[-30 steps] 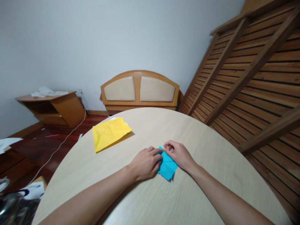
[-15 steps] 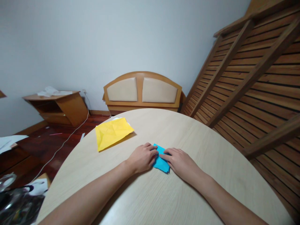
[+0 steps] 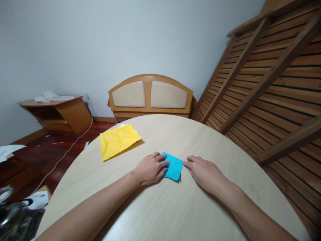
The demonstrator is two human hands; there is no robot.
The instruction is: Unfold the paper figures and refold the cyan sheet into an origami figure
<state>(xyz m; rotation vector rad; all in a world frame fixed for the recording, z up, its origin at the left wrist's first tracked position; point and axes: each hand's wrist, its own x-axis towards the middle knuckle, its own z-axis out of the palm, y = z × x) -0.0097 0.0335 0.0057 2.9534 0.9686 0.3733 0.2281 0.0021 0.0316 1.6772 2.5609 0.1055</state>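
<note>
A folded sheet of blue paper [image 3: 174,168] lies on the round table, with creases across its top and slightly uneven layers at its lower edge. My left hand [image 3: 151,169] rests along the paper's left side, fingers apart and their tips pressing on it. At the right corner is my right hand [image 3: 204,172], its fingers close together and the tips pinching the paper's edge; the thumb is partly hidden. Further back on the left, a creased yellow sheet [image 3: 119,141] lies over some white paper [image 3: 124,125], away from both hands.
The pale round table [image 3: 213,144] fills the foreground. Behind it stands a padded headboard [image 3: 150,95]. Wooden slats [image 3: 271,83] lean at the right. A low cabinet [image 3: 67,113] with papers, a white cable [image 3: 72,145] and a dark plastic bag [image 3: 20,219] are on the left.
My right hand has moved right, off the top of the blue paper to its right corner. More of the paper's creased surface shows. My left hand stays on its left side.
</note>
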